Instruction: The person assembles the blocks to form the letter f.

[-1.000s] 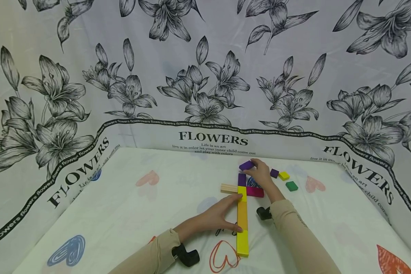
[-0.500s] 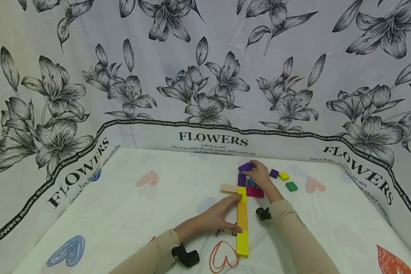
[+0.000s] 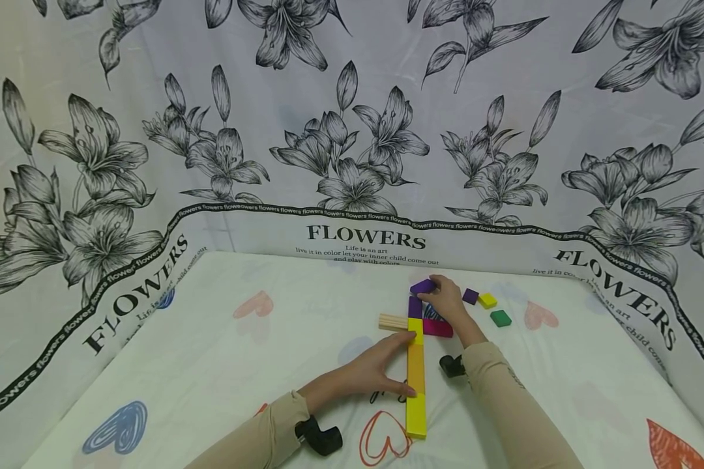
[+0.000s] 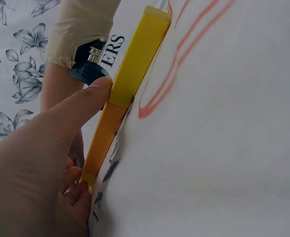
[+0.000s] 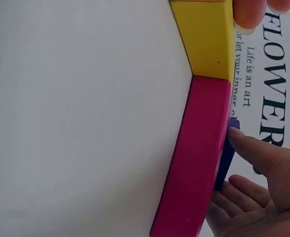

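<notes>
The worktop (image 3: pixel 317 293) has a white cover, printed with hearts in red, pink and blue. Nearest to the person, a straight row begins with a long yellow block (image 3: pixel 416 417), lying flat. An orange block (image 3: pixel 415 368) follows it, end to end. At the left side of the row is the left hand (image 3: pixel 371 373), unclenched, its thumb and forefinger spread apart. The thumb touches near the joint of yellow and orange, and the forefinger touches the short yellow block (image 3: pixel 416 326) after the orange one. To the right, a magenta block (image 3: pixel 437 327) touches this short block and lies crosswise; to the left, a pale wooden piece (image 3: pixel 392 322) lies just beside it. A straight purple block (image 3: pixel 415 307) continues the row. At its far end, the right hand (image 3: pixel 447 299) pinches a slanted purple block (image 3: pixel 420 287) between thumb and fingers; whether this block touches the row, I cannot say surely. Farther right lie a green block (image 3: pixel 500 318), a small yellow block (image 3: pixel 487 300) and a dark purple cube (image 3: pixel 470 296). Behind everything hangs a pale curtain (image 3: pixel 387 39) with black lilies.
</notes>
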Available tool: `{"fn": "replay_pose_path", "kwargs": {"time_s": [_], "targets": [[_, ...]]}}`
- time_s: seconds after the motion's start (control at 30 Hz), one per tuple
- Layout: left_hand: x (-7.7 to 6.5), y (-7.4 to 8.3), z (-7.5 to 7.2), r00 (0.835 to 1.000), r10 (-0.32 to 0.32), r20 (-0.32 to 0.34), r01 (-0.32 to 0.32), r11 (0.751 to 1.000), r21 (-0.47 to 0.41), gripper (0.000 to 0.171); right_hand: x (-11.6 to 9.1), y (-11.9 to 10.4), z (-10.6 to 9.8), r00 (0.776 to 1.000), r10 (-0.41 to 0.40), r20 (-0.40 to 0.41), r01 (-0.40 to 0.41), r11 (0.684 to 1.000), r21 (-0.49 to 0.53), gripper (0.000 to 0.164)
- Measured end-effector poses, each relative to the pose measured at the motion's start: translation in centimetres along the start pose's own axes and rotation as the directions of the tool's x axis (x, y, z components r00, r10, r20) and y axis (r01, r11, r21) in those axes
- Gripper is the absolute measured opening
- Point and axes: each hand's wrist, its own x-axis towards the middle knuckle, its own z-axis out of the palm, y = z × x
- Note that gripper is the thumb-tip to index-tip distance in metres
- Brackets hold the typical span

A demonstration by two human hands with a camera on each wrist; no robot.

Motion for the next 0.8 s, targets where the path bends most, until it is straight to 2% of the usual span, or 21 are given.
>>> {"fn": "replay_pose_path", "kwargs": {"time_s": [0.8], "targets": [[-0.07,0.1,-0.01,1.0,-0.011,0.0,0.011,1.0,0.012,0.096,0.25,0.52,0.11,1.0,0.009,0.018,-0.009,1.0,-0.015,0.064]]}}
